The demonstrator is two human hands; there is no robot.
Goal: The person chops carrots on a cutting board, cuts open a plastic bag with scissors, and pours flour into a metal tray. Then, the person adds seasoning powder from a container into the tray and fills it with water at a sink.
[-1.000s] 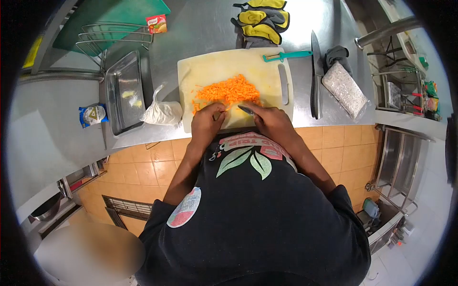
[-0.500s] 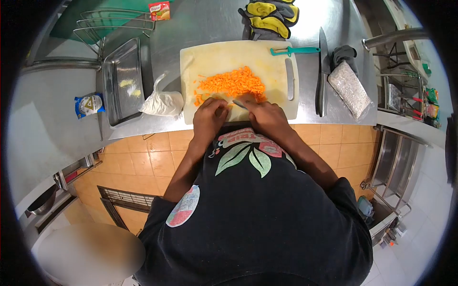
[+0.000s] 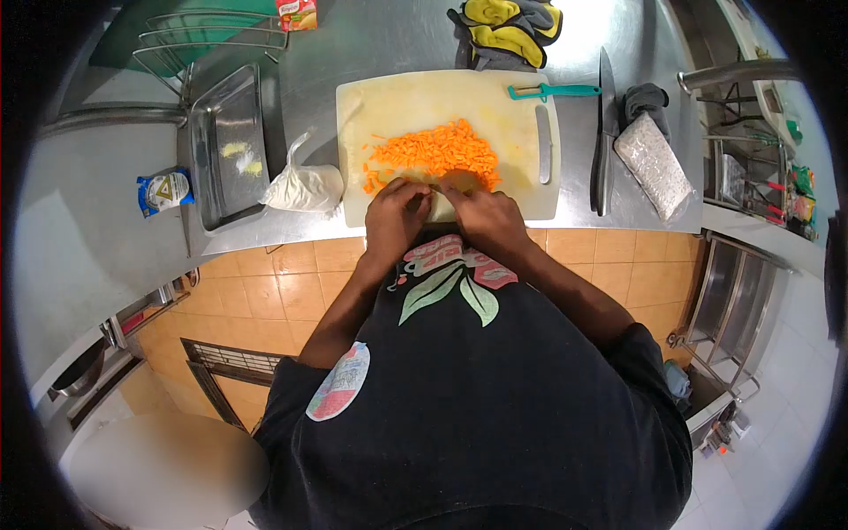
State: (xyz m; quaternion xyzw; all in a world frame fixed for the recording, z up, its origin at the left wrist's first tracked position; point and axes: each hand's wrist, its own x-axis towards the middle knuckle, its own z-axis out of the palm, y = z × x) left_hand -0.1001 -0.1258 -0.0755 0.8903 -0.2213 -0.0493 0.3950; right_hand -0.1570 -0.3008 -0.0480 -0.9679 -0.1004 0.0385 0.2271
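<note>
Chopped orange pieces [image 3: 442, 148] lie heaped on a pale cutting board [image 3: 397, 97]. At the board's near edge, my left hand [image 3: 397, 212] is closed, its fingertips pinched beside the pile on something too small to make out. My right hand [image 3: 486, 215] is closed just right of it, nearly touching, with the fingers curled round a small knife whose blade is mostly hidden now. A teal peeler [image 3: 565, 90] rests across the board's upper right corner.
Right of the board are a large knife [image 3: 604, 141] and a clear bag of pale grains [image 3: 654, 166]. To the left stand a tied bag of white powder [image 3: 305, 187] and a metal tray [image 3: 212, 168]. Yellow-grey gloves [image 3: 508, 40] lie behind.
The view has shifted, so the table items sit slightly higher and further right. Both hands have drawn closer together, and the small knife's blade, visible earlier, is now mostly hidden.
</note>
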